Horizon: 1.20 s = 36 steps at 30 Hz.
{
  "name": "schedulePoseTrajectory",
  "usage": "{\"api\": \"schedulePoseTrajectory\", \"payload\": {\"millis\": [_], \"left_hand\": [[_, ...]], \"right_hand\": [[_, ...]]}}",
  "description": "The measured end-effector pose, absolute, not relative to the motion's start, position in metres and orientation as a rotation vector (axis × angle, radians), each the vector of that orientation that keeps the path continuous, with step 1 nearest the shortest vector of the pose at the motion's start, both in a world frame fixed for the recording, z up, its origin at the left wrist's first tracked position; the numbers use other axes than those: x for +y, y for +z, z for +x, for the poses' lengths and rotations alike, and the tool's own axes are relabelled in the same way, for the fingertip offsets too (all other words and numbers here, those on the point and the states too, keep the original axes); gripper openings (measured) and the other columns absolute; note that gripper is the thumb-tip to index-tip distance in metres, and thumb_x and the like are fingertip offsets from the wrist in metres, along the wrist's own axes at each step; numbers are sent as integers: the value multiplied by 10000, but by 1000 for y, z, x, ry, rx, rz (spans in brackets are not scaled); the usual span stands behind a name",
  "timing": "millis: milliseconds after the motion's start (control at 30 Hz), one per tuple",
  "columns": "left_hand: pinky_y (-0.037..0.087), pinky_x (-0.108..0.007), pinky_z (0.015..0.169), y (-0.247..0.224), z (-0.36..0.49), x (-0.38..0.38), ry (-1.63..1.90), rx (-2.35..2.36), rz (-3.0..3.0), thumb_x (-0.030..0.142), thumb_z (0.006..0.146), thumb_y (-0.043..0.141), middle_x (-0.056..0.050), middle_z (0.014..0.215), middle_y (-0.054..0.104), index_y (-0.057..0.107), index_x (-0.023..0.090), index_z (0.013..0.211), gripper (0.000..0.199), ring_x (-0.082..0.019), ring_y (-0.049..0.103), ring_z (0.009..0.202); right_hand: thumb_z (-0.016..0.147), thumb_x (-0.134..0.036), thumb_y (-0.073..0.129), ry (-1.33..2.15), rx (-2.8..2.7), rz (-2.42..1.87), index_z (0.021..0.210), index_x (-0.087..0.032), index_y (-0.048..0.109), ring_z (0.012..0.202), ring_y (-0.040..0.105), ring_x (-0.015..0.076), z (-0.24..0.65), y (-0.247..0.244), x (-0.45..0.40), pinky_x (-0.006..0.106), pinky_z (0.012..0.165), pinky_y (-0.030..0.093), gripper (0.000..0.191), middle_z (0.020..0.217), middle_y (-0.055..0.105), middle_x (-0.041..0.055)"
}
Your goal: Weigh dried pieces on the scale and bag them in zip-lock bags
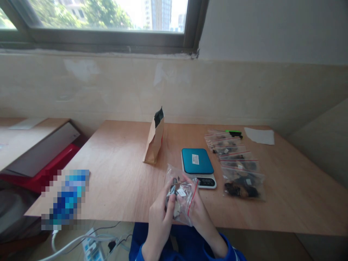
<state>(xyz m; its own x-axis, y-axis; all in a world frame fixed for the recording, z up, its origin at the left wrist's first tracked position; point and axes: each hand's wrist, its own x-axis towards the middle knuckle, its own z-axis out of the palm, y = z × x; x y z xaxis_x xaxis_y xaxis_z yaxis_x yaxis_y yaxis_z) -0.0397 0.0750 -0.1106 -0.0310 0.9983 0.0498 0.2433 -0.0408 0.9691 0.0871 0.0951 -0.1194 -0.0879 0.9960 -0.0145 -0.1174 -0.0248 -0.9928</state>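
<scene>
Clear plastic zip bag point(182, 197) of dark dried pieces over plywood table point(116, 181), near digital scale point(197, 161); left hand point(160, 221), right hand point(199, 214) curled, fingers closed on it. Slack grip could drop bag; any unsealed seam could spill pieces.

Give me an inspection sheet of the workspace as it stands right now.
Surface: wooden table, with items spread across it.
Job's things: zip bag of dark pieces, held up in both hands; row of zip bags holding dark pieces; scale; upright paper bag.
Clutter: paper and green-and-black item at the far right; pixelated object at the near edge, unreadable.
Grippers: left hand and right hand, fingers on the bag.
Cables: white cables and power strip below the table.
Surroundings: window above; desk and red item at left.
</scene>
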Motion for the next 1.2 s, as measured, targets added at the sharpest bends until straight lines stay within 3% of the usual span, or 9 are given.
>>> {"api": "schedulePoseTrajectory", "payload": {"millis": [167,400,667,767,900,1100,1200], "left_hand": [[394,-340,1064,-109,-42,76,1127,1410,1424,447,963,357,-67,1364,575,548,221,1332,473,-222,518,1271],[430,-361,1010,-110,-44,75,1086,1442,1378,487,944,378,-89,1317,611,569,215,1312,496,-262,561,1213],[476,-346,899,-111,-42,76,1034,1496,1303,513,936,378,-94,1146,696,615,201,1212,479,-250,644,1055],[484,-347,880,-110,-40,77,1038,1490,1271,519,933,377,-88,1107,707,635,208,1170,468,-245,655,1018],[465,-354,935,-113,-38,77,1058,1466,1235,521,928,395,-80,1133,698,644,213,1143,450,-240,634,1075],[393,-364,1058,-131,-37,81,1206,1372,1032,561,901,435,-92,1293,624,620,197,1209,512,-240,536,1242],[366,-373,1087,-137,-33,83,1278,1332,919,595,861,485,-93,1265,641,643,187,1182,542,-248,533,1243]], "right_hand": [[782,-477,678,1368,-1156,-1069,1306,-266,490,1228,542,279,81,-116,99,412,1010,477,595,1399,499,101],[772,-439,704,1475,-1115,-986,1158,-248,517,1007,660,237,81,-110,99,380,894,536,470,1117,669,86],[643,-350,814,1533,-942,-1034,1139,-257,518,984,678,240,80,-108,101,371,877,544,585,1088,692,61],[620,-375,829,1552,-926,-1079,1055,-228,567,936,687,229,80,-108,102,357,867,540,529,1042,699,56],[608,-436,832,1548,-825,-1120,932,-213,593,866,687,201,79,-113,102,312,813,541,460,930,704,24],[603,-444,844,1642,-745,-1047,989,-207,635,860,684,199,83,-115,99,296,780,530,499,949,721,35],[590,-420,858,1605,-731,-1053,979,-198,665,878,679,204,85,-116,100,306,810,522,487,956,729,45]]}}
